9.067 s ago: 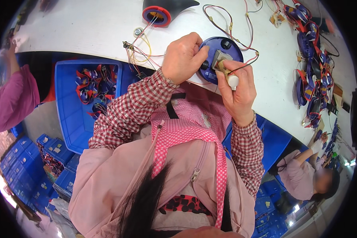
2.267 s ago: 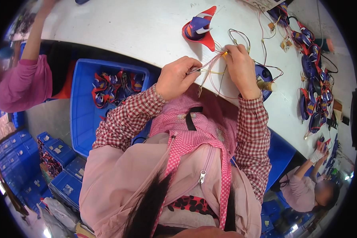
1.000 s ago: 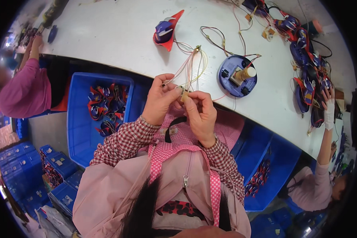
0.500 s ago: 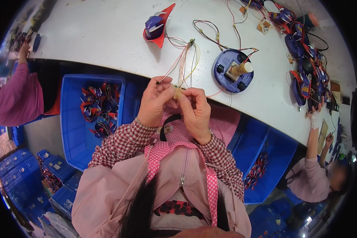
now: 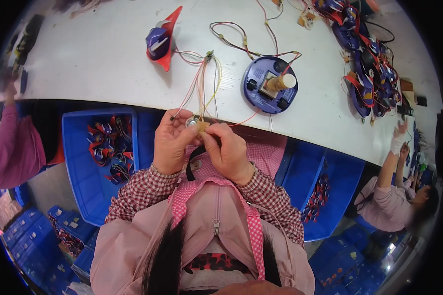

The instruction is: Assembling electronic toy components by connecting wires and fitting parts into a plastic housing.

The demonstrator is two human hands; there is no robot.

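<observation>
My left hand [image 5: 171,146] and right hand [image 5: 229,151] meet at the table's front edge, both closed in a pinch on a small tan circuit board [image 5: 203,127]. A round silvery disc [image 5: 192,121] shows by my left fingertips, with a dark-tipped wire beside it. Thin red, white and yellow wires [image 5: 201,91] run from the board to a small green connector piece [image 5: 209,55]. From there, more wires lead to a red and purple toy part [image 5: 161,43]. To the right, a round purple base [image 5: 253,93] carries an upright tan post [image 5: 282,82].
The white table [image 5: 108,64] spans the front. Red and purple wired assemblies [image 5: 366,64] pile up at its right. Blue bins with similar parts stand at my left [image 5: 74,162] and right [image 5: 339,196]. Co-workers sit on the left [image 5: 15,152] and right [image 5: 386,201].
The view has shifted, so the table's things sit farther left. The silvery disc now shows at my left fingertips. Both hands keep their pinch on the board.
</observation>
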